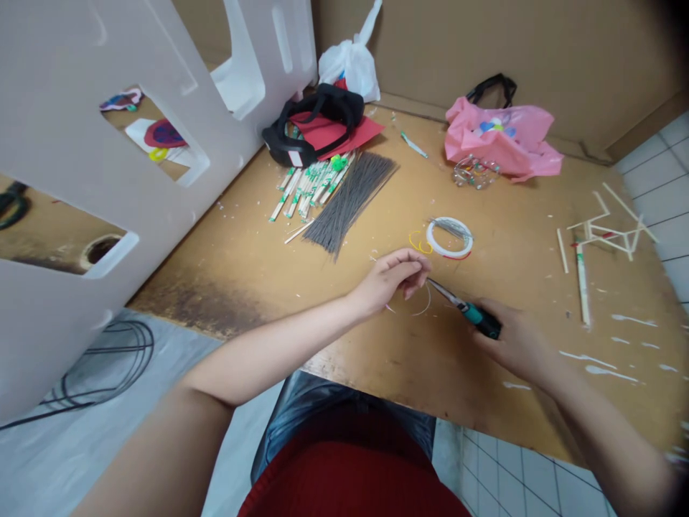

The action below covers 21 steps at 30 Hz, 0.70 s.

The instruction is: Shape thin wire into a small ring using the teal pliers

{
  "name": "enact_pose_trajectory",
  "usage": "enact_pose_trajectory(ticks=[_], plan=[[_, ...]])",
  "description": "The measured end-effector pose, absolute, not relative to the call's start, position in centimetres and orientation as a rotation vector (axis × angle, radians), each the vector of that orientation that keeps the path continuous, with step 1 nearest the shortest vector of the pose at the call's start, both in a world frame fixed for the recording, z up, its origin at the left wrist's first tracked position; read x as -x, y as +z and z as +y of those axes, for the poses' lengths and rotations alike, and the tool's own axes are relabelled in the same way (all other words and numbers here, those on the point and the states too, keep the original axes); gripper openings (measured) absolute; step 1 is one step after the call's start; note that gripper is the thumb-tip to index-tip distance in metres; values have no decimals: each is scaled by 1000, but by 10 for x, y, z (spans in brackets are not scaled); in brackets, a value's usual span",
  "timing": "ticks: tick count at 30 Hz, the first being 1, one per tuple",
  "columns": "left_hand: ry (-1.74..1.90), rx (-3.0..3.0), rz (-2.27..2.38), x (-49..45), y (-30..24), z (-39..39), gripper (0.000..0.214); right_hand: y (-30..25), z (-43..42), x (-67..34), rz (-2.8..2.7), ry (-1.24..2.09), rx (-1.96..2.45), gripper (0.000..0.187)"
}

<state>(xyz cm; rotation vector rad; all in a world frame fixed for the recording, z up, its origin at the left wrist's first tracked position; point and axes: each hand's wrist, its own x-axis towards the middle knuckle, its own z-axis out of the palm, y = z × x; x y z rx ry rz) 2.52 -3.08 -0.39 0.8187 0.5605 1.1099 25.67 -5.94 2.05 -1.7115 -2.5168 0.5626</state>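
Observation:
My left hand (392,278) is closed in a pinch over the middle of the table, on a thin curved wire (429,300) that hangs in a loop below the fingers. In my right hand (514,337) is a pair of long-nose pliers (471,311) with teal and black handles. The pliers' tips reach the wire close to my left fingertips; whether the jaws grip it is too small to tell. Just beyond the hands lie a white ring (433,243) with short grey wires across it and a curled yellow wire (417,243).
Behind my left hand lie a bundle of grey wires (349,205), wrapped chopsticks (293,194) and a black headset (293,147). A pink bag (503,143) stands at the back. Joined sticks (613,231) lie at right. A white plastic panel (134,43) borders the table's left side.

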Motion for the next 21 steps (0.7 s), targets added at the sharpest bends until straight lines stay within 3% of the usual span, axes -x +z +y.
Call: enact_pose_trajectory(ticks=[16, 21], plan=[[1055, -731, 524, -18, -5, -19, 21, 28, -37, -264, -2528, 516, 1690, 29], [1041, -861, 469, -15, -6, -19, 35, 30, -26, -264, -2541, 511, 1653, 27]])
